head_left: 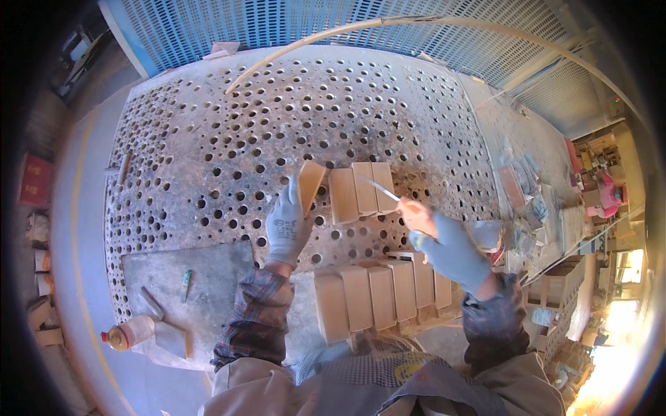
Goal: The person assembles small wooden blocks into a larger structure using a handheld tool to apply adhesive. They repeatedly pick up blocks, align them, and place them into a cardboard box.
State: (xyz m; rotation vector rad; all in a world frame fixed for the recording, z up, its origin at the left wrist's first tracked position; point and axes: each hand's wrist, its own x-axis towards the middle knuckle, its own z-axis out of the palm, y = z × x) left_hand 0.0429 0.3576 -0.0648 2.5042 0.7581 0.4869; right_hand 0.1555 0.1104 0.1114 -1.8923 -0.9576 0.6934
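My left hand [286, 225], in a grey-white glove, is closed round a tan wooden block [311, 182] and tilts it above the perforated table. My right hand [454, 249], also gloved, grips a tool with a thin, slightly curved metal blade [380, 188]; its exact kind is unclear. The blade points left, over a group of three similar blocks [344, 196] standing side by side just right of the held block. Closer to me runs a longer row of several such blocks [381, 297]. The fingers round the tool's handle are partly blurred.
A dark flat sheet [215, 277] lies at left with a green tube [186, 286]. Beside it are a clear bottle [135, 333] and a grey block [172, 340]. A curved strip [388, 22] arches along the blue slatted panel [208, 28]. Scraps [520, 180] are heaped at right.
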